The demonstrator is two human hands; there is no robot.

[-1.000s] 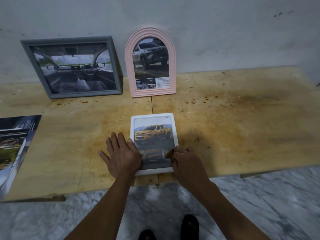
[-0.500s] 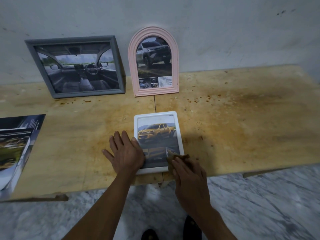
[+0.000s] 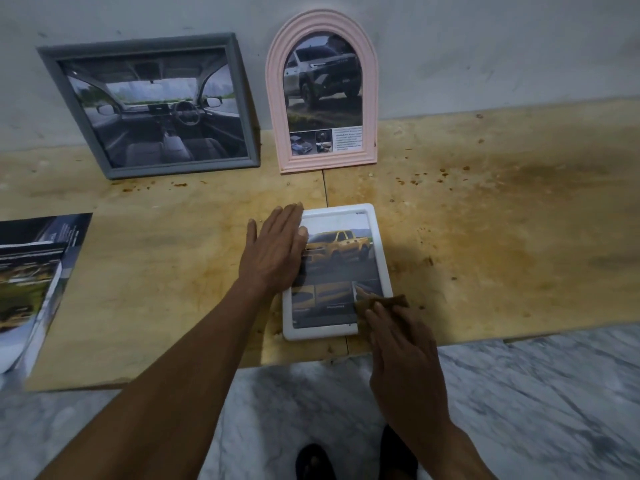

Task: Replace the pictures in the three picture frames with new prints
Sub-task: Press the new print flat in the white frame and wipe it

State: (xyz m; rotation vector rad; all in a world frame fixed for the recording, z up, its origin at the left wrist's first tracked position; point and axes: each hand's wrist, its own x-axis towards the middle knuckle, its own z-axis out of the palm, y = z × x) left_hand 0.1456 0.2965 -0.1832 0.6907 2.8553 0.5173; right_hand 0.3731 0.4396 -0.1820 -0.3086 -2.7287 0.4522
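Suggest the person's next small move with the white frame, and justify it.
Probably wipe the brown cloth up the glass: the right hand presses it on the white frame's lower right corner, while the left hand steadies the frame flat.

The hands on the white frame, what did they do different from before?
The left hand slid up the white frame's left side and lies flat there. The right hand stayed at the bottom right corner, pressing a brown cloth. The frame stayed flat.
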